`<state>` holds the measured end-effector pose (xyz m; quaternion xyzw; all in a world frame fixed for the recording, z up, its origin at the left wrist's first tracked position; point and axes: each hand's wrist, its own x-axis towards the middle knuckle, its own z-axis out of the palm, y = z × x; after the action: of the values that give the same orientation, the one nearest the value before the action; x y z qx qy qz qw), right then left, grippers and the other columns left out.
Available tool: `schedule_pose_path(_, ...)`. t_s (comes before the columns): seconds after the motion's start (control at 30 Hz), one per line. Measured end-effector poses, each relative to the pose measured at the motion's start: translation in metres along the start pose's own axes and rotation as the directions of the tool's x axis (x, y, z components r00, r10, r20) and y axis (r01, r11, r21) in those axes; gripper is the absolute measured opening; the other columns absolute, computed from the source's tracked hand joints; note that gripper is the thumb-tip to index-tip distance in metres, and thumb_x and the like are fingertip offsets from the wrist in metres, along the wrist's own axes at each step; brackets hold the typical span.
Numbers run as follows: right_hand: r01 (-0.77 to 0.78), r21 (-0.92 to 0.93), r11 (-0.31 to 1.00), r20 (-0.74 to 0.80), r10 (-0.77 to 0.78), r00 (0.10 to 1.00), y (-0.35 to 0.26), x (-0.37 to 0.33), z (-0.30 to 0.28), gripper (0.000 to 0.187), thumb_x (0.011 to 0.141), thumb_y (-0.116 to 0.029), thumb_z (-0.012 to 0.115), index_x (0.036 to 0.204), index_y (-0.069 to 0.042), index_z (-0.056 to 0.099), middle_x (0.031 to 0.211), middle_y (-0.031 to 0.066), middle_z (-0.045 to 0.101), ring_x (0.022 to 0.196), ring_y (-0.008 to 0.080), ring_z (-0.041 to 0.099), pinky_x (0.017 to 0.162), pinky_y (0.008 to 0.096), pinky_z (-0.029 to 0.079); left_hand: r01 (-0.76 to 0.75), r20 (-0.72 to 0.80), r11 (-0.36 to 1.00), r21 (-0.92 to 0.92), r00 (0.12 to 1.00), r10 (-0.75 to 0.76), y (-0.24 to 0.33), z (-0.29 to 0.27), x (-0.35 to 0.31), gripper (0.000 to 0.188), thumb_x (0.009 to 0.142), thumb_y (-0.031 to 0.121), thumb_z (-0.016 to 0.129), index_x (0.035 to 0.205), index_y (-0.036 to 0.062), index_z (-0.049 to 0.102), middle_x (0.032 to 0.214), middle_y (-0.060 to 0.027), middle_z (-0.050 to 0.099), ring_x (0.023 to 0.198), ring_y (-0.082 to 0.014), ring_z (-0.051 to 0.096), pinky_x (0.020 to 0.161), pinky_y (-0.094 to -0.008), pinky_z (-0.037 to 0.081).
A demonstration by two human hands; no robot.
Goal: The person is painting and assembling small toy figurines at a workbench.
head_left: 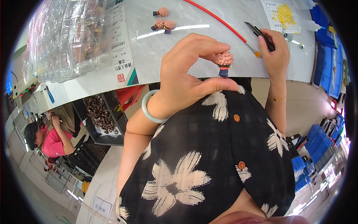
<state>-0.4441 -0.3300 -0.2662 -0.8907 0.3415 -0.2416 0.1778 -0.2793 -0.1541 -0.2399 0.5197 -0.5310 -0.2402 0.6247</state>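
My left hand [186, 74] pinches a small pink flower-headed figure [224, 61] between forefinger tip above and thumb below, holding it upright just off the near edge of the table [156, 48]. The figure's blue base sits against my thumb; its lower part is partly covered, so I can't make out more of it. A pale green bangle [151, 108] rings that wrist.

My right hand [276, 52] rests on the table, up and to the right of the left, fingers curled round a dark paintbrush [261, 35]. The hand hides the brush's far end, so I can't see its tip. Just left of this hand lies a second brush with a red handle [220, 20], running away toward the top of the view.

Beyond my left hand, three more pink figures [162, 20] lie on the table, well apart from it. Farther left a heap of clear plastic trays [67, 37] blurs whatever is inside. Past my right hand, a sheet with a yellow blot [285, 15] is cut off at the rim.

Open tabletop lies between my two hands and the far figures. Below left, another person in a pink top [52, 140] sits well apart.
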Motion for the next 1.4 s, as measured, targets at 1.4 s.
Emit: schedule_pose_path(1.4,0.004,0.006,1.0,0.011,-0.004,1.0,-0.008,0.007,-0.028,0.013,0.075,-0.01,0.059,0.087,-0.006,0.059,0.084,0.0049,0.058,0.077,0.0197,0.055,0.069,0.0275,0.043,0.375,0.053,0.683,-0.627,0.895,-0.443,0.019,-0.033,0.037,0.029,0.089,0.015,0.044,0.113,-0.0007,0.047,0.096,-0.0154,0.059,0.085,-0.0233,0.06,0.075,-0.0315,0.05)
